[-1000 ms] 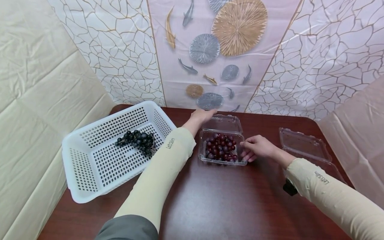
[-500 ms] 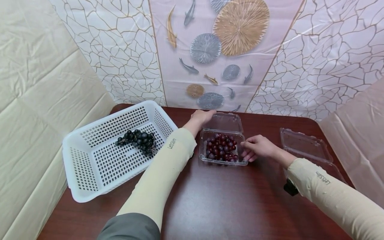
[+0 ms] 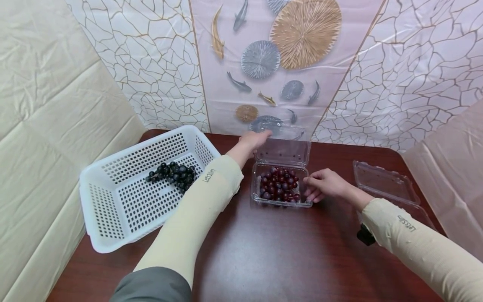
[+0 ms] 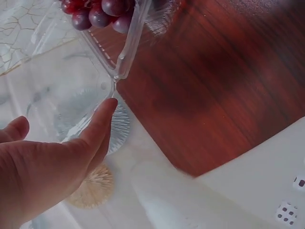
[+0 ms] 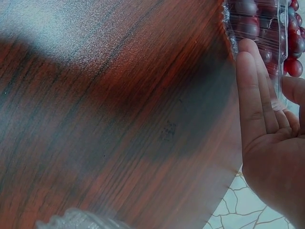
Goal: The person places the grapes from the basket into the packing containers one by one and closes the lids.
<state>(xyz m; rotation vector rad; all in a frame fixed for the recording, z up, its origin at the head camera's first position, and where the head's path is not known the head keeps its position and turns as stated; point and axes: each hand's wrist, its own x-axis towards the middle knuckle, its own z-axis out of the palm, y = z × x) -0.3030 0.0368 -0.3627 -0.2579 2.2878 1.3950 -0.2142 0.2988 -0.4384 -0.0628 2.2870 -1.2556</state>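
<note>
A clear plastic clamshell box (image 3: 281, 204) holds dark red grapes (image 3: 277, 184) near the table's back. Its hinged lid (image 3: 284, 152) stands raised behind the grapes. My left hand (image 3: 253, 140) is at the lid's left edge. In the left wrist view, straight left fingers (image 4: 97, 126) lie along that edge, with the thumb spread away. My right hand (image 3: 322, 184) holds the box by its right side. The right wrist view has the right fingers (image 5: 252, 95) flat along the outer wall and the thumb at the rim.
To the left, a white perforated basket (image 3: 94, 209) contains a bunch of black grapes (image 3: 175, 174). A second clear clamshell (image 3: 385, 182) lies unfolded at right, partly behind the right sleeve. The reddish-brown table (image 3: 279, 247) ends at a patterned cloth backdrop (image 3: 158, 63).
The lid has swung up from lying back on the table to standing raised, and my left hand has risen with it. My right hand has stayed at the box's side.
</note>
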